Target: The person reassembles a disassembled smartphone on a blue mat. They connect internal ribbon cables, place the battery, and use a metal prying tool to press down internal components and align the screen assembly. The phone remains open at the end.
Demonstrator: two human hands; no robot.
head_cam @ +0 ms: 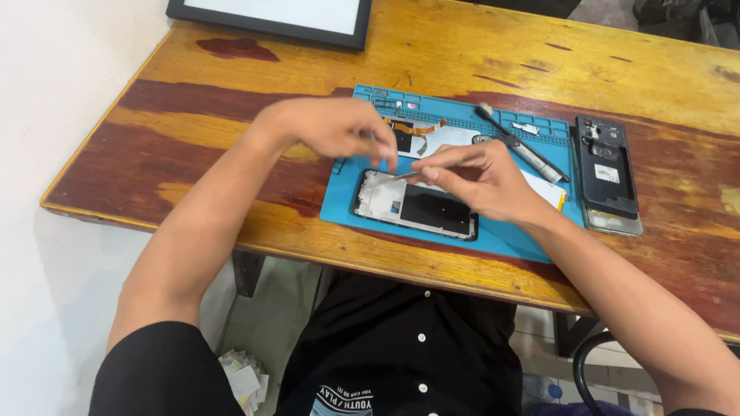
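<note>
Centre of frame: opened phone frame (415, 206) lies flat on the blue mat (501, 239), lower-left part. Right hand (482, 179) pinches thin tweezers (402, 176), tip over the frame's upper-left corner. Left hand (333, 125) hovers just above, fingers curled down toward the tip; whether it grips anything, cannot tell. Step in hand looks like picking at a small part in that corner. Next move calls for steady, fine tip control. Second phone (607, 173) lies at mat's right edge.

Phone frame (416, 206) on mat (505, 239)
</note>
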